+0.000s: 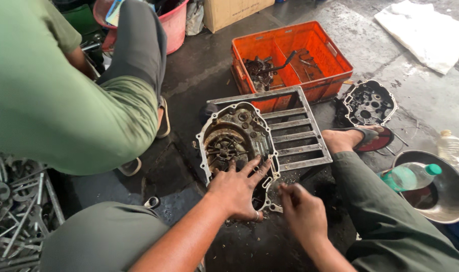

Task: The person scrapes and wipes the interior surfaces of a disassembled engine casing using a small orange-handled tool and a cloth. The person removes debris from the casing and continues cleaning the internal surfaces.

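- Olive-green trouser knees of the person frame the bottom edge, on either side of the grey metal engine case half (238,138), taken as landmark.
- Left hand (235,190): lies flat on the near edge of the engine case half, fingers spread, fingertips reaching toward the round clutch assembly inside; a ring shows on one finger.
- Right hand (302,211): just right of the case's near corner, fingers curled together over the dirty floor; whether they pinch anything cannot be told.
- Engine case half: lies open side up on the dark oily concrete floor, its far edge resting against a grey metal slatted frame (290,132).
- Heap of grey steel wrenches and parts (15,201): well left of the case, at the frame edge.
- Shallow steel bowl (441,194) with a green-capped plastic bottle (410,176) lying over it: well right of the case.
- Sandalled foot (358,138) of the person: right of the slatted frame.
- Second, smaller metal engine cover (369,103): right of and beyond the case, on the floor.
- Orange plastic crate (310,43) holding dark gears and tools: directly beyond the case.
- Another person in a green shirt (43,95): crouched left of the case.
- Pink plastic tub (175,22), cardboard box (229,10) and white cloth (423,32): farthest from the case.
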